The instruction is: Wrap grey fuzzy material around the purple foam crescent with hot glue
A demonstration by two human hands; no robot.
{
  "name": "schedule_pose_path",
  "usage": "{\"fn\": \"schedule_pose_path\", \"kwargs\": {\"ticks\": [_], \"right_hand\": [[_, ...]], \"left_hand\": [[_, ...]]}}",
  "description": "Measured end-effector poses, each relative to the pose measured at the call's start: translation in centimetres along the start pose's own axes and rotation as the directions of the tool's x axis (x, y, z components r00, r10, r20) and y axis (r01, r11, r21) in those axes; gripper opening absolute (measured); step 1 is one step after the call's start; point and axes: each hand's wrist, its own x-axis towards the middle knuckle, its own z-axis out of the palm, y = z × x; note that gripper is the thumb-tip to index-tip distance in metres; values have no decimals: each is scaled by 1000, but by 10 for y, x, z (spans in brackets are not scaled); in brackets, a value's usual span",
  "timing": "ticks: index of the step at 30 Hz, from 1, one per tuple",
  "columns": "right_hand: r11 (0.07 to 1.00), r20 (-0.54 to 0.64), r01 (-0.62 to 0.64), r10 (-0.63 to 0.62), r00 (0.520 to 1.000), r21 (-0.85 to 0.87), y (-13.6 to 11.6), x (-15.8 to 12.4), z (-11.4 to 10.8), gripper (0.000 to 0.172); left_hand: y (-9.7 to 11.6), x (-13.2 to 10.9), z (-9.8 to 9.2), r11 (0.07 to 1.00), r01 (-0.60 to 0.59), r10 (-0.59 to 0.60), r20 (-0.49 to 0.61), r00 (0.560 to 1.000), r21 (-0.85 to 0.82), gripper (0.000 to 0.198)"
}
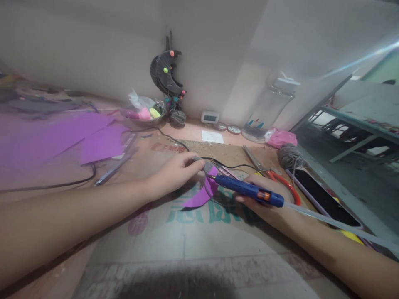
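Observation:
My right hand (254,189) is closed around a blue hot glue gun (246,187), with a long clear glue stick (324,218) running out of its back end. The gun's nozzle points left and meets the top of a curved purple piece (202,195), like a crescent cut from paper or felt. My left hand (177,170) pinches a small grey part (207,166) at the upper tip of that crescent. Whether this grey part is yarn or felt I cannot make out. A black cord (237,167) passes behind both hands.
Orange-handled scissors (285,185), a grey yarn ball (289,155) and a phone (324,195) lie at right. Purple sheets (102,143) and a pen (115,168) are at left. Behind stand a bowl (145,120), a dark crescent ornament (160,74), a small clock (210,117) and a bottle (268,108).

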Motion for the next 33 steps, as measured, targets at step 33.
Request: {"fn": "schedule_pose_path", "kwargs": {"ticks": [33], "right_hand": [[991,16,-106,107,994,-81,7,4,-6,32]], "left_hand": [[-2,0,0,997,9,-5,45,999,-82,33]]}}
